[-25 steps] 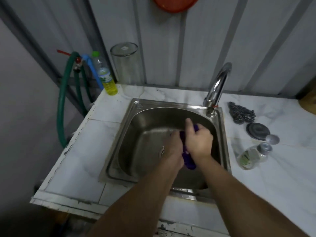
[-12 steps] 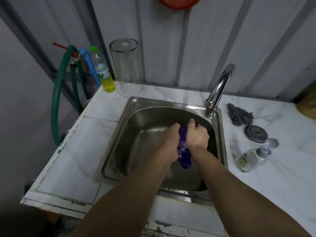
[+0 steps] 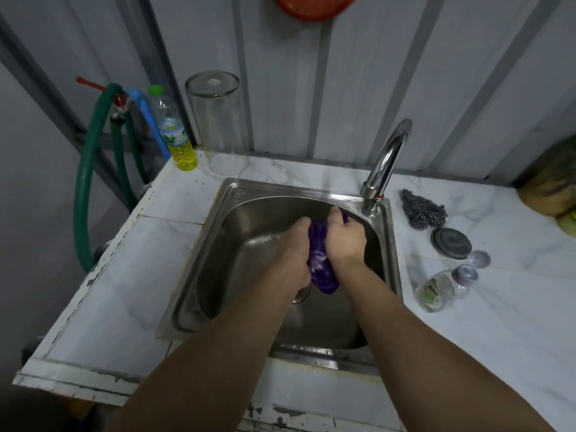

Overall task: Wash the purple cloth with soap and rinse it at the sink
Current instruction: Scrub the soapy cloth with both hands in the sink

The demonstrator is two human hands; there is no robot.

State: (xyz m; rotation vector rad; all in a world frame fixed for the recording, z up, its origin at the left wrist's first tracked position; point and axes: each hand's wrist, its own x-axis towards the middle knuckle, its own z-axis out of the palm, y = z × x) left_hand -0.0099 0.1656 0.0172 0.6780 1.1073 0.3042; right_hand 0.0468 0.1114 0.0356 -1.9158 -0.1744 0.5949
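The purple cloth (image 3: 319,263) is bunched up between both hands over the steel sink (image 3: 215,241). My left hand (image 3: 294,254) grips its left side and my right hand (image 3: 344,240) grips its right side, fingers curled around it. A wet fold hangs down below the hands. The chrome faucet (image 3: 385,160) arches over the sink's back right corner; I see no water stream. A small clear soap bottle (image 3: 439,289) lies on its side on the counter to the right, cap off.
A steel scourer (image 3: 422,212), a round dark lid (image 3: 451,243) and a small cap (image 3: 480,258) lie right of the sink. At the back left stand a yellow-liquid bottle (image 3: 174,132) and a tall clear glass jar (image 3: 218,123). A green hose (image 3: 85,182) hangs at the left.
Both hands have shifted and spread slightly on the cloth, and more of the purple fabric shows between them. The camera has tilted up a little.
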